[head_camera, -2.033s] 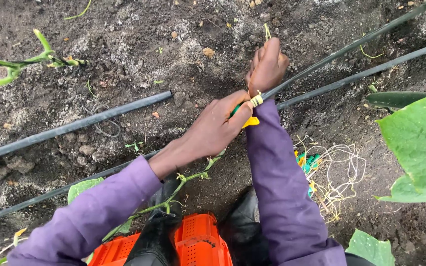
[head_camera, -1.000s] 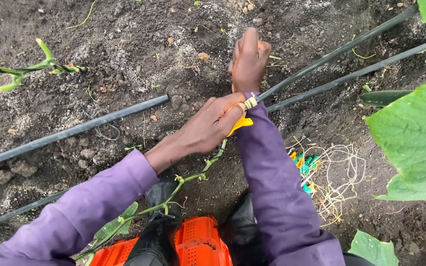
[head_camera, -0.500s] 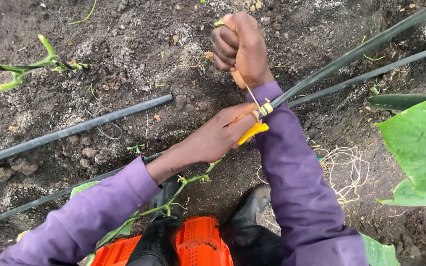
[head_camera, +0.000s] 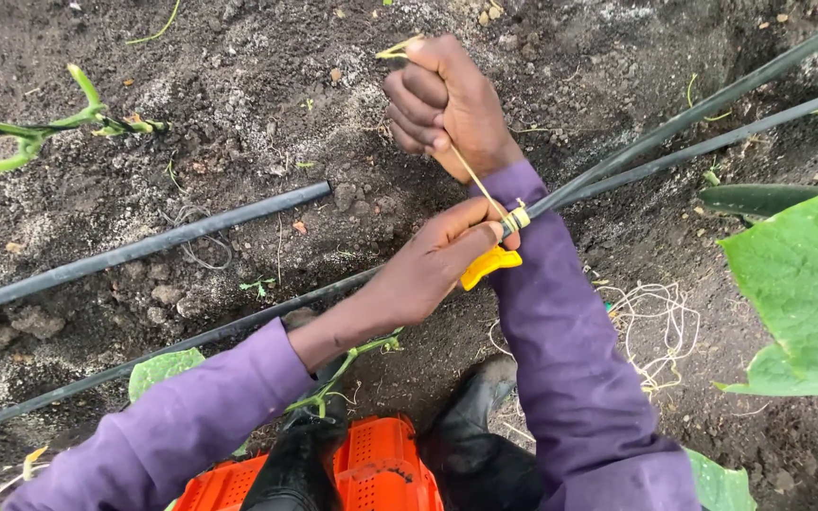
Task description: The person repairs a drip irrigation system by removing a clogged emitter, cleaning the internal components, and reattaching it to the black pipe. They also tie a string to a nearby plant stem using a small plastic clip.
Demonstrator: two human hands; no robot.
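Looking down, head view: right hand (head_camera: 447, 104) fisted tight round pale twine (head_camera: 473, 172), pulled taut above soil. Left hand (head_camera: 433, 265) curled closed, yellow clip (head_camera: 487, 267) pinched at black drip pipe (head_camera: 674, 128), where twine is wrapped. Second pipe (head_camera: 144, 248) lies well apart. Loose string (head_camera: 655, 326) near right sleeve. Orange crate (head_camera: 381, 468) below.

No packages, labels, signs or screens, only soil, pipes and plants

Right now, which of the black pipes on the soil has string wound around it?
The nearer pipe, under the left hand. Pale string is wound around it at the fingertips, and the right hand grips that string. The far pipe is bare.
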